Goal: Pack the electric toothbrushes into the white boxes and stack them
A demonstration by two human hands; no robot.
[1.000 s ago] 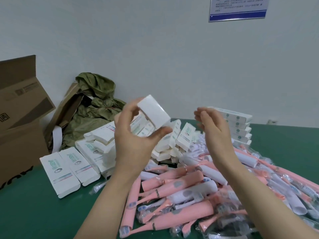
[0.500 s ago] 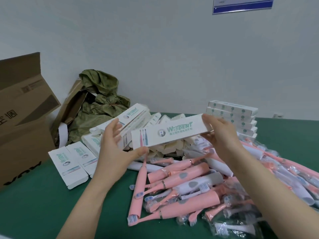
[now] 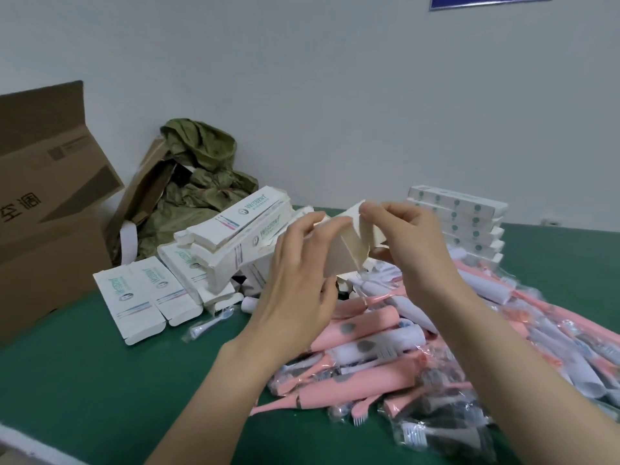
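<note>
White box [image 3: 337, 260] held mid-frame in my left hand [image 3: 295, 286], flap [image 3: 364, 238] pinched by my right hand [image 3: 416, 239], wants opening fully before loading.

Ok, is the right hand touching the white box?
Touching. Head view shows the right hand pinching the open flap of the white box, which the left hand holds.

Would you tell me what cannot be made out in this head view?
- Head view: white box interior, hidden by its flaps, left hand and right hand.
- Head view: blue wall sign, cut off by top edge.
- Head view: cardboard carton, cut off by left edge.
</note>
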